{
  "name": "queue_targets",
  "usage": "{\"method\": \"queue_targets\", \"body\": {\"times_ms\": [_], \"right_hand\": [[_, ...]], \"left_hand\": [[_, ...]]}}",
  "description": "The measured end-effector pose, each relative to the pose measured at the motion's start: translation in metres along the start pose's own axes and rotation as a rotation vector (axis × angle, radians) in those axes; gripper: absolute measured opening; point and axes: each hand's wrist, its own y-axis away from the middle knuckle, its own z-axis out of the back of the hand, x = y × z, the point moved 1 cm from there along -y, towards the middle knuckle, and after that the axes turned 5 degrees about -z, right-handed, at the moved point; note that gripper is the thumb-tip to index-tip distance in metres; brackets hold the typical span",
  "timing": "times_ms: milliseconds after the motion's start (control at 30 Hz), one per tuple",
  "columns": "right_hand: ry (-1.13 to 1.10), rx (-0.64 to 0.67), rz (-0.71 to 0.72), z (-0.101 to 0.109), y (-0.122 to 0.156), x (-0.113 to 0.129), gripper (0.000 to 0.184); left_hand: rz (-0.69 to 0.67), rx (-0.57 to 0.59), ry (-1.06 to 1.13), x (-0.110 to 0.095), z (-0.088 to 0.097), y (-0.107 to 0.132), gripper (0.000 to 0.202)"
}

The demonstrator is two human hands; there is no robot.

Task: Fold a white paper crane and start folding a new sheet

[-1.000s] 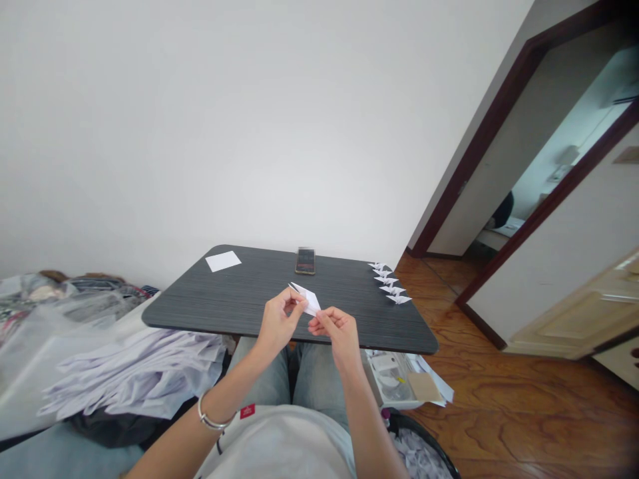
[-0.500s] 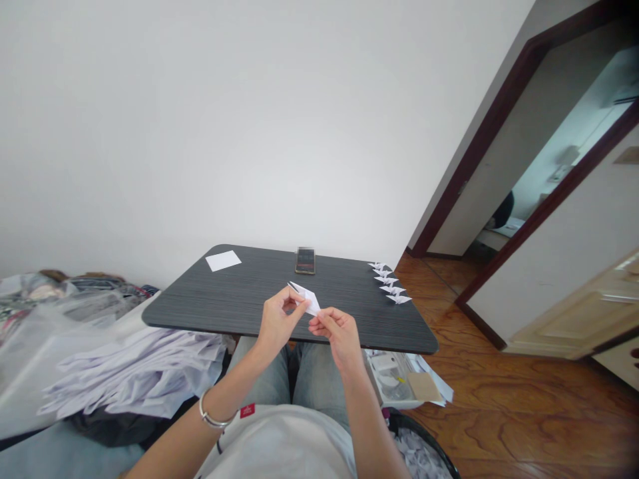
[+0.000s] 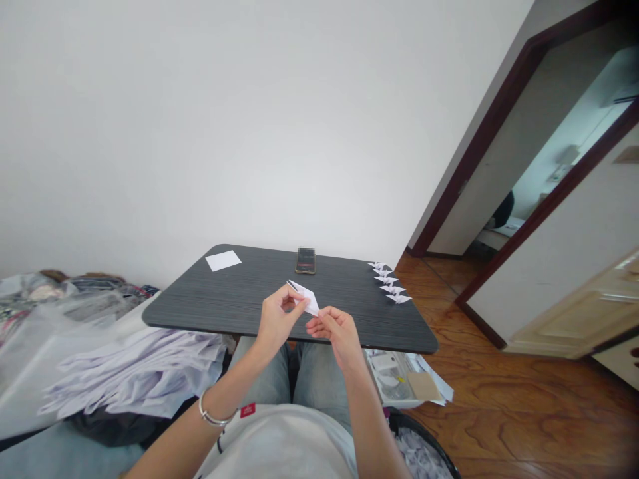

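A small white folded paper [image 3: 305, 297] is held above the near edge of the dark table [image 3: 239, 303]. My left hand [image 3: 276, 322] pinches its left part between thumb and fingers. My right hand [image 3: 337, 330] pinches its right end. Both hands hover just above the tabletop, over my lap. A silver bracelet sits on my left wrist.
Several folded white paper cranes [image 3: 390, 283] line the table's right edge. A phone [image 3: 305, 260] lies at the far middle and a blank white sheet [image 3: 223, 261] at the far left. Crumpled white papers [image 3: 134, 369] pile at my left; a bin of paper scraps [image 3: 419, 452] stands at my right.
Both hands have shifted very slightly to the left with the folded paper; the grip is the same.
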Motion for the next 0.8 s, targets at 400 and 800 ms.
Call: {"method": "queue_targets", "body": {"times_ms": [400,800], "right_hand": [[0.100,-0.020,0.087,-0.0053,0.0052,0.0037,0.022],[0.032,0.060,0.061,-0.0037,0.0063,0.0059,0.022]], "left_hand": [[0.079,0.017,0.053,-0.0054,-0.0031,0.0015,0.022],[0.077,0.002,0.094,-0.0087,-0.0030,-0.0011,0.023]]}}
